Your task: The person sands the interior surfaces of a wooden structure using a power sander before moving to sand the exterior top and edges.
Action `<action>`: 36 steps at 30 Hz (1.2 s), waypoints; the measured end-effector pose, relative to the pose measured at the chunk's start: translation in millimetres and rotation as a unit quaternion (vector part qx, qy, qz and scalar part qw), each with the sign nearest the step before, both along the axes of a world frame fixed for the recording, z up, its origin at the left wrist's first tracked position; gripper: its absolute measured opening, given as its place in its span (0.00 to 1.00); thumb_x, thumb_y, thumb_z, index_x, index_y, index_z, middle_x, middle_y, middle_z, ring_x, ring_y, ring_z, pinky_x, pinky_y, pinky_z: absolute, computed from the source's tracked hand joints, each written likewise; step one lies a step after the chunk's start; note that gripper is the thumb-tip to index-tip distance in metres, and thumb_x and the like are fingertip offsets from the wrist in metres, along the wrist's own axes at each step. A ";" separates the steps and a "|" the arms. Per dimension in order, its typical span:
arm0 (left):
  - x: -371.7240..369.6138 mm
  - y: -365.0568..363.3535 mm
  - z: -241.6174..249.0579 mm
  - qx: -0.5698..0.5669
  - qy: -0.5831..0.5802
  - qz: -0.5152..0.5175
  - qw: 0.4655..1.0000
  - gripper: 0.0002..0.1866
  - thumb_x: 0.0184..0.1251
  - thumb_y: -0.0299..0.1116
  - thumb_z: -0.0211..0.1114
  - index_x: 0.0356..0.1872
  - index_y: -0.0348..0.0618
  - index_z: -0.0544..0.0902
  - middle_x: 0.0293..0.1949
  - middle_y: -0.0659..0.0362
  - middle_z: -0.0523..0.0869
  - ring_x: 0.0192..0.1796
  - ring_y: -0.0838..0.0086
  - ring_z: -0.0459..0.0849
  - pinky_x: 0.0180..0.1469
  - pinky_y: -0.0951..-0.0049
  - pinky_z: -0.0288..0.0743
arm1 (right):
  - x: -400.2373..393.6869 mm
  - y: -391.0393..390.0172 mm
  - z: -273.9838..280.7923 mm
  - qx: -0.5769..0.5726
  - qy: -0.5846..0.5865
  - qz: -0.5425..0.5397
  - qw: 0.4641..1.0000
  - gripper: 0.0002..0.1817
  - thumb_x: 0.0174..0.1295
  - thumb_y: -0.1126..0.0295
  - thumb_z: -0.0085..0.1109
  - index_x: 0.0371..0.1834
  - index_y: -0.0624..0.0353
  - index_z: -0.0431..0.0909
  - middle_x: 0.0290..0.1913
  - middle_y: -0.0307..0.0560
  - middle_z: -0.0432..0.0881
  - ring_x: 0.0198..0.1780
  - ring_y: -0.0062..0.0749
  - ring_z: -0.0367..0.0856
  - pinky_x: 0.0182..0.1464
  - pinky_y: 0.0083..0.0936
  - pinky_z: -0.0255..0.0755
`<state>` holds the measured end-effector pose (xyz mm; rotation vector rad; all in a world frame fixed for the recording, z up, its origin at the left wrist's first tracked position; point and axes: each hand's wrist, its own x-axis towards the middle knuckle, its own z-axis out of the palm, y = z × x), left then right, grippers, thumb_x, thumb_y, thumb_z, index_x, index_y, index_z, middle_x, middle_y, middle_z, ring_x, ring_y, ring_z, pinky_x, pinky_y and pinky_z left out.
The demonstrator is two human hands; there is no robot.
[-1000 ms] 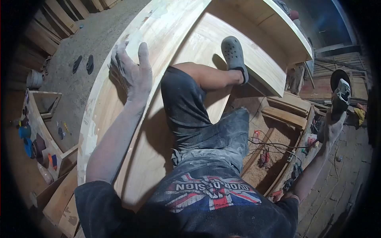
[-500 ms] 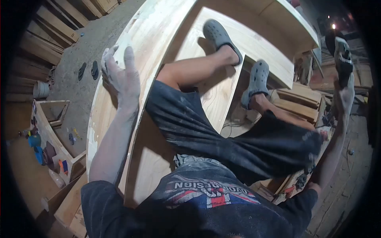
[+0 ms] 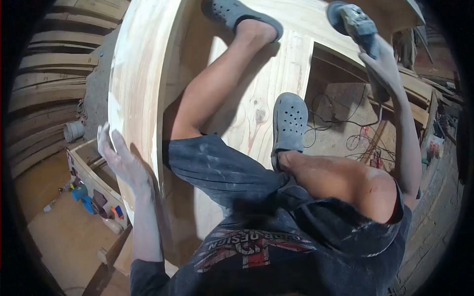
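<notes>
My right hand [image 3: 387, 61] is wrapped round the body of an angle grinder [image 3: 359, 24] with a round disc, raised at the upper right. A cord trails down from the tool. At the left, my left hand [image 3: 126, 165] has its fingers stretched out and apart along the outer edge of a pale wooden side panel [image 3: 138, 64]. This panel belongs to a large unpainted wooden cabinet, and my legs are inside its frame. One grey clog [image 3: 242, 17] is on a light board [image 3: 259, 106]; the other clog [image 3: 290, 123] is near that board's edge.
Tangled cables [image 3: 368, 143] lie on the floor beyond the cabinet opening. Stacked planks [image 3: 54, 93] line the left side, near a white bucket [image 3: 74, 131]. A smaller wooden frame [image 3: 106, 182] stands at the lower left with blue and dark items beside it.
The grinder has swung from the far right inward over the cabinet. My right foot has come down and closer, its knee bent. The left hand has slid nearer along the panel.
</notes>
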<state>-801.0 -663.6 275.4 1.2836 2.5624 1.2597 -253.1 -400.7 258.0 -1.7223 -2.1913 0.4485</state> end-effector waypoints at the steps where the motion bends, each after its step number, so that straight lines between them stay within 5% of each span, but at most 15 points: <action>1: -1.1 3.1 1.2 -0.005 0.002 0.001 1.000 0.25 0.84 0.43 0.56 0.69 0.34 0.76 0.73 0.49 0.71 0.77 0.61 0.68 0.78 0.60 0.59 | -5.4 17.8 -15.6 -0.017 0.006 0.009 1.000 0.28 0.58 0.57 0.69 0.58 0.64 0.79 0.46 0.53 0.87 0.52 0.39 0.85 0.58 0.34 0.76; 6: -1.5 2.4 -1.9 -0.027 0.002 0.041 0.999 0.23 0.86 0.41 0.53 0.68 0.34 0.77 0.73 0.49 0.72 0.75 0.62 0.72 0.77 0.60 0.63 | -23.9 71.6 -72.9 -0.108 0.067 -0.025 0.992 0.30 0.58 0.51 0.68 0.55 0.64 0.79 0.48 0.58 0.88 0.51 0.47 0.87 0.56 0.39 0.77; 8: -18.1 -12.3 -18.5 0.009 -0.033 0.060 0.998 0.24 0.86 0.42 0.52 0.69 0.34 0.76 0.75 0.48 0.72 0.75 0.62 0.73 0.76 0.60 0.65 | -12.7 89.2 -88.0 -0.040 0.058 -0.032 0.997 0.30 0.58 0.52 0.68 0.57 0.63 0.79 0.48 0.59 0.88 0.52 0.47 0.87 0.57 0.40 0.77; 9: 12.4 4.8 4.0 -0.006 -0.063 0.062 0.996 0.27 0.86 0.44 0.51 0.73 0.33 0.70 0.74 0.48 0.70 0.78 0.59 0.66 0.81 0.59 0.55 | -10.5 100.0 -83.8 -0.039 0.060 -0.021 0.997 0.30 0.58 0.52 0.68 0.57 0.63 0.79 0.48 0.59 0.88 0.52 0.47 0.87 0.57 0.40 0.77; 10: 17.9 8.5 13.0 -0.006 -0.061 0.073 0.995 0.27 0.86 0.44 0.51 0.73 0.33 0.70 0.74 0.48 0.70 0.78 0.59 0.66 0.81 0.59 0.55 | -8.0 104.1 -76.6 -0.055 0.036 -0.028 0.997 0.30 0.58 0.52 0.68 0.57 0.63 0.79 0.49 0.59 0.88 0.52 0.48 0.87 0.57 0.41 0.77; 19: 47.2 73.5 84.2 -0.021 -0.053 0.200 0.978 0.22 0.87 0.42 0.49 0.68 0.36 0.74 0.67 0.49 0.79 0.66 0.67 0.80 0.71 0.67 0.73 | -9.3 91.7 -102.3 -0.168 0.121 -0.048 0.977 0.26 0.59 0.56 0.70 0.54 0.62 0.77 0.43 0.58 0.87 0.48 0.47 0.88 0.52 0.41 0.78; 21: 41.6 128.6 149.7 -0.055 -0.120 -0.093 0.987 0.17 0.86 0.33 0.49 0.64 0.35 0.78 0.61 0.53 0.83 0.58 0.70 0.84 0.65 0.65 0.77 | -26.7 76.5 -132.2 -0.138 0.125 -0.036 0.982 0.27 0.58 0.55 0.70 0.56 0.61 0.76 0.44 0.61 0.87 0.50 0.55 0.87 0.54 0.45 0.78; 23: 74.4 192.8 161.2 -0.292 -0.050 -0.285 0.912 0.14 0.80 0.35 0.59 0.56 0.38 0.84 0.50 0.58 0.87 0.50 0.73 0.85 0.55 0.71 0.79 | -50.2 66.3 -140.1 -0.174 0.138 -0.060 0.973 0.30 0.57 0.54 0.71 0.59 0.59 0.75 0.48 0.63 0.87 0.53 0.58 0.87 0.56 0.46 0.78; 24: 107.5 223.5 143.6 -0.319 -0.142 -0.355 0.867 0.15 0.77 0.38 0.63 0.52 0.37 0.85 0.45 0.59 0.88 0.46 0.74 0.85 0.50 0.72 0.79 | -61.2 67.0 -142.8 -0.192 0.129 -0.069 0.970 0.31 0.57 0.53 0.71 0.60 0.59 0.75 0.49 0.64 0.87 0.55 0.59 0.86 0.56 0.47 0.78; 26: 138.4 280.3 86.0 -0.518 -0.151 -0.470 0.699 0.26 0.74 0.53 0.67 0.48 0.34 0.86 0.44 0.48 0.90 0.47 0.64 0.88 0.50 0.65 0.80 | -76.7 58.5 -139.7 -0.211 0.112 -0.080 0.968 0.33 0.56 0.53 0.71 0.62 0.59 0.74 0.52 0.65 0.87 0.57 0.62 0.85 0.58 0.49 0.78; 29: 197.0 317.1 -74.4 -0.597 -0.136 -0.565 0.553 0.51 0.71 0.78 0.49 0.42 0.27 0.88 0.38 0.39 0.89 0.43 0.51 0.87 0.52 0.52 0.79 | -96.4 58.7 -140.8 -0.219 0.118 -0.074 0.966 0.32 0.57 0.53 0.70 0.60 0.60 0.74 0.50 0.65 0.87 0.55 0.63 0.85 0.56 0.50 0.77; 31: 233.0 315.5 -149.9 -0.543 -0.243 -0.508 0.623 0.52 0.67 0.81 0.52 0.41 0.26 0.88 0.36 0.42 0.89 0.41 0.57 0.86 0.50 0.54 0.79 | -110.8 57.3 -138.4 -0.227 0.117 -0.083 0.963 0.31 0.57 0.54 0.70 0.59 0.60 0.74 0.49 0.66 0.87 0.54 0.64 0.85 0.55 0.50 0.77; 33: 255.7 321.0 -168.7 -0.513 -0.309 -0.477 0.643 0.51 0.66 0.79 0.55 0.44 0.26 0.88 0.37 0.44 0.89 0.41 0.60 0.86 0.49 0.56 0.79 | -119.7 56.6 -136.7 -0.255 0.133 -0.090 0.954 0.31 0.57 0.54 0.70 0.59 0.60 0.73 0.48 0.66 0.87 0.54 0.65 0.85 0.54 0.50 0.77; 35: 273.8 314.0 -168.9 -0.301 -0.635 -0.303 0.644 0.39 0.69 0.68 0.66 0.48 0.32 0.87 0.39 0.51 0.91 0.43 0.70 0.88 0.47 0.66 0.81 | -125.8 57.7 -140.5 -0.263 0.120 -0.084 0.953 0.31 0.58 0.54 0.70 0.59 0.60 0.73 0.48 0.66 0.87 0.54 0.65 0.85 0.54 0.50 0.77; 36: 295.9 309.1 -197.9 -0.153 -0.705 -0.246 0.647 0.25 0.69 0.51 0.75 0.50 0.37 0.87 0.41 0.57 0.91 0.42 0.77 0.89 0.45 0.74 0.82 | -125.0 59.5 -142.2 -0.271 0.131 -0.080 0.950 0.31 0.58 0.54 0.70 0.60 0.59 0.72 0.48 0.65 0.87 0.54 0.65 0.85 0.54 0.50 0.77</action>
